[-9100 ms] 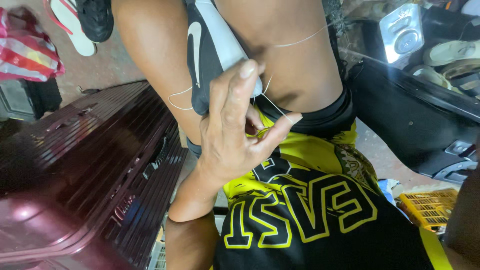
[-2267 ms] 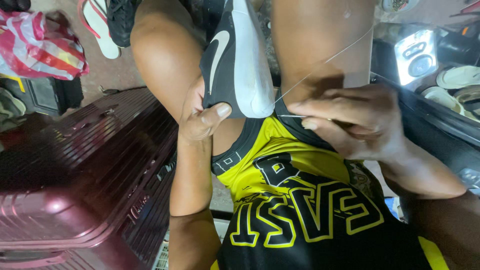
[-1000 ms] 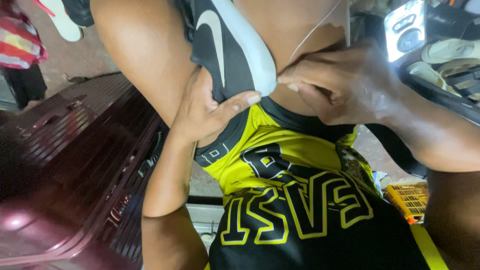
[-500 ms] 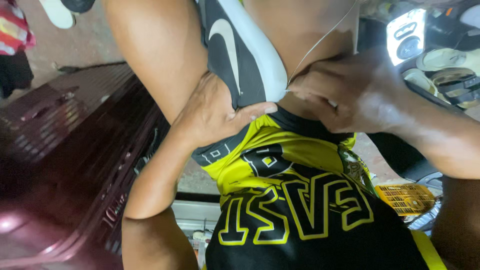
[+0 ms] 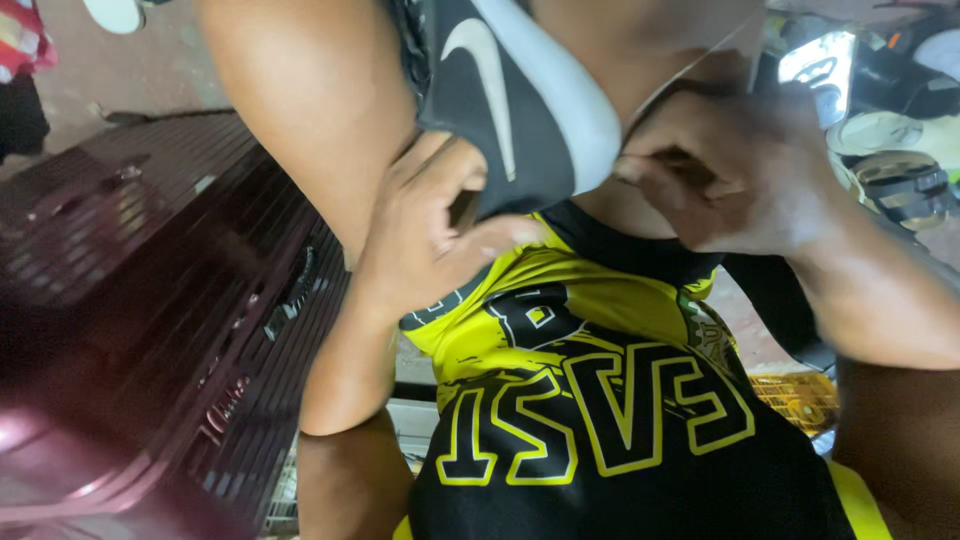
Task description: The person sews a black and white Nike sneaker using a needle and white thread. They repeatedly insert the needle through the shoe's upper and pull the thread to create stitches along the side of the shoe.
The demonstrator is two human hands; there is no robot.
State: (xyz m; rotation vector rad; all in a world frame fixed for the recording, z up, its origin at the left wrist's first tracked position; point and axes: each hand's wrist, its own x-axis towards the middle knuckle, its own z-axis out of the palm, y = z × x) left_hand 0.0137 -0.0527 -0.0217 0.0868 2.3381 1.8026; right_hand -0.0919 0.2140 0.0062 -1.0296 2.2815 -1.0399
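Note:
A black shoe (image 5: 510,110) with a white sole and a white curved mark is wedged between my bare knees, sole edge facing right. My left hand (image 5: 430,240) grips its lower end from below, thumb and fingers curled onto the black upper. My right hand (image 5: 740,170) is bunched against the white sole edge, fingertips pinched together. A thin white thread (image 5: 690,65) runs up and to the right from those fingertips. Any needle is hidden by the fingers. Below both hands lies my yellow and black jersey (image 5: 600,400).
A dark red ribbed hard-shell suitcase (image 5: 150,300) fills the left side, close to my left forearm. Sandals (image 5: 890,170) and a shiny box (image 5: 815,60) lie at the upper right. A yellow crate (image 5: 800,395) shows at the lower right.
My right hand has come in from the right and closed against the shoe's sole edge. My left hand has shifted its hold under the shoe. The view has drifted closer.

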